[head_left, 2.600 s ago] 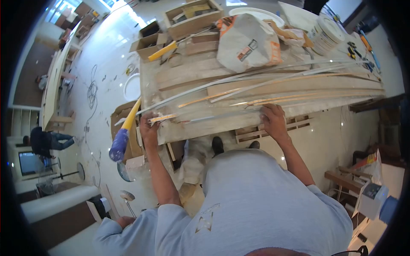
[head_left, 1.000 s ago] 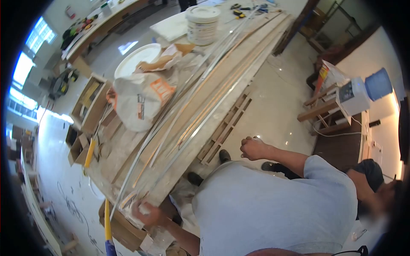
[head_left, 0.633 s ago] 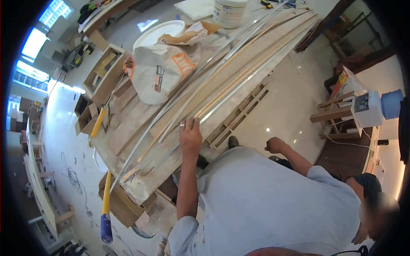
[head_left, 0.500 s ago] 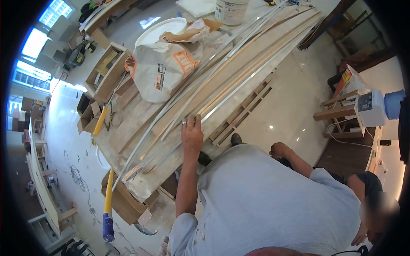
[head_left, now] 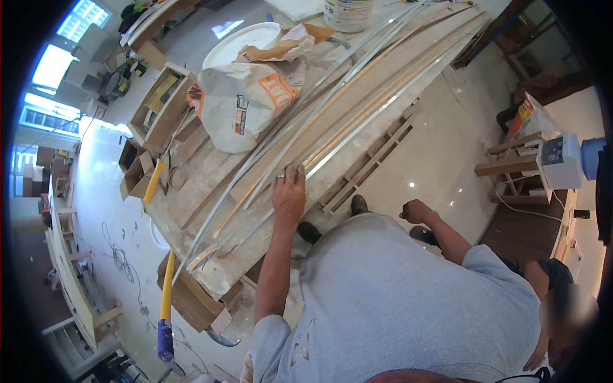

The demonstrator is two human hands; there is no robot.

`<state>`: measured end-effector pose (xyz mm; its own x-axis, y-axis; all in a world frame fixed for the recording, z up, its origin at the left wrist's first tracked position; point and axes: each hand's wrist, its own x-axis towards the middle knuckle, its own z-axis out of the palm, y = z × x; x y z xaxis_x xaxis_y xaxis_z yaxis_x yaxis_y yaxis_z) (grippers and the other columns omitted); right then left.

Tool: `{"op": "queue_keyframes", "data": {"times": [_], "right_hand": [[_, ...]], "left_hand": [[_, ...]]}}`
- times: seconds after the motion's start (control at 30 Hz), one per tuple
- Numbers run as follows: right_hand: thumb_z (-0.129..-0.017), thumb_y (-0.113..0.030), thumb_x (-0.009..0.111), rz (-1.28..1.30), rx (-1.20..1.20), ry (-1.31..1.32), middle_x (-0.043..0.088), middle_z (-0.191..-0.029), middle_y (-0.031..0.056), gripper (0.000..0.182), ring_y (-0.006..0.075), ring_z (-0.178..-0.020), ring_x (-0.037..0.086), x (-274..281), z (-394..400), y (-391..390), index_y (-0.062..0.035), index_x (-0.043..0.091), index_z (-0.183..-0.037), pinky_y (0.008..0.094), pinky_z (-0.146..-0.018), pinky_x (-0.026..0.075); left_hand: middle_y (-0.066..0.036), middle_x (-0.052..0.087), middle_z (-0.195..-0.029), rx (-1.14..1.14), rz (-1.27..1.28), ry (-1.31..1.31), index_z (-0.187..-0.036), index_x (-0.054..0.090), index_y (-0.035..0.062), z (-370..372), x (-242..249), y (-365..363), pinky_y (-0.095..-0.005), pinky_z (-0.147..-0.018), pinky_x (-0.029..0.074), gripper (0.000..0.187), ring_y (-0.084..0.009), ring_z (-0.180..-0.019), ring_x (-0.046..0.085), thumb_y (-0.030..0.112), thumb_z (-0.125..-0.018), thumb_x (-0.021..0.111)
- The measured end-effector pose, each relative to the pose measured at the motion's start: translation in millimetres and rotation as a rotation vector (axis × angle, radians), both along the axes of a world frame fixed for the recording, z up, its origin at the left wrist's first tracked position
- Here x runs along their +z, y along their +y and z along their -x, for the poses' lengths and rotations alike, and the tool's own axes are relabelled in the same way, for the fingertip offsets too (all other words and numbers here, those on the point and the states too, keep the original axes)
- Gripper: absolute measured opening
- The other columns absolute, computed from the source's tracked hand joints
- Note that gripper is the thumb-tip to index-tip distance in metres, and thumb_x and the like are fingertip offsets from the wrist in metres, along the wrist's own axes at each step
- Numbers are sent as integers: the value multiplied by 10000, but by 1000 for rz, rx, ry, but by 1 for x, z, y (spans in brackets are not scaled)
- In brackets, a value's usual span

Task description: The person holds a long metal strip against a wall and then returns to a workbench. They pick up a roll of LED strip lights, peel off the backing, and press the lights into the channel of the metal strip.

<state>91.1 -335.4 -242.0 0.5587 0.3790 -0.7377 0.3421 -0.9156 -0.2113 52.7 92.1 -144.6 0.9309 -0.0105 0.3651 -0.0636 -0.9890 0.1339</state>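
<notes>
Long thin wooden and white trim strips (head_left: 357,86) lie lengthwise along a dusty desk (head_left: 191,191), near its front edge. The left hand (head_left: 288,195) rests flat on them, fingers (head_left: 290,173) spread narrowly, gripping nothing. The right hand (head_left: 415,210) hangs beside the desk, curled into a loose fist; a crumpled white sack (head_left: 246,105) sits just behind the strips.

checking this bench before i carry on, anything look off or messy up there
Yes. A slumped, crumpled sack lies on its side across the table, and long thin strips overhang the near end unevenly. The left hand rests on them.
</notes>
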Motion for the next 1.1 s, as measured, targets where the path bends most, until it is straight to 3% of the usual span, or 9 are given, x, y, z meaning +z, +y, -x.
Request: {"op": "queue_keyframes", "data": {"times": [0.2,0.27,0.33,0.4,0.47,0.57,0.77,1.1], "right_hand": [[-896,-353,620,-81,51,4,708,-978,208,351,384,-961,668,26,-18,32,-25,736,-946,464,-872,526],[-883,-343,631,-378,185,-63,684,-881,218,347,393,-882,654,46,-29,65,-8,720,-892,481,-826,516],[-881,-295,643,-715,108,-62,645,-807,209,308,394,-806,629,103,-39,115,10,687,-865,490,-784,505],[-893,-238,650,-934,117,-209,634,-865,186,253,374,-855,620,132,-46,161,13,668,-920,478,-793,501],[-861,-193,667,-997,172,-376,627,-964,164,211,364,-931,603,149,-56,199,-11,656,-967,461,-826,490],[-820,-159,665,-1141,289,-598,606,-1000,136,183,365,-987,576,135,-76,242,-38,652,-956,445,-870,480],[-753,-133,655,-1045,431,-724,571,-966,89,125,312,-981,560,105,-88,263,-89,632,-868,452,-855,457],[-749,-177,686,-1064,340,-786,544,-958,36,112,262,-973,521,92,-79,260,-137,635,-840,440,-864,410]], "left_hand": [[-126,623,-1093,-14,-85,-34,-1194,641,34,1,0,1,-433,-860,478,366,-292,-1032,610,92,-838,584],[-136,627,-1080,-4,-95,-43,-1194,631,5,3,2,-1,-442,-868,469,369,-297,-1036,604,98,-840,586],[-138,626,-1076,7,-105,26,-1181,628,-8,5,11,-5,-438,-869,465,360,-300,-1026,603,100,-840,588],[-139,625,-1080,3,-103,9,-1168,631,-3,7,6,-4,-435,-865,464,346,-299,-1014,602,102,-841,589],[-141,624,-1083,-6,-104,-20,-1156,635,1,6,5,-3,-433,-861,463,332,-298,-1003,601,103,-843,590],[-130,611,-1089,15,-2,31,-1150,639,40,9,8,-2,-441,-839,464,337,-314,-999,600,70,-821,571],[-121,611,-1072,111,15,5,-1133,650,63,31,-11,9,-439,-797,476,329,-317,-974,598,53,-810,588],[-112,621,-1065,137,85,70,-1123,679,73,66,1,40,-469,-844,473,290,-341,-1005,597,109,-837,640]]}}
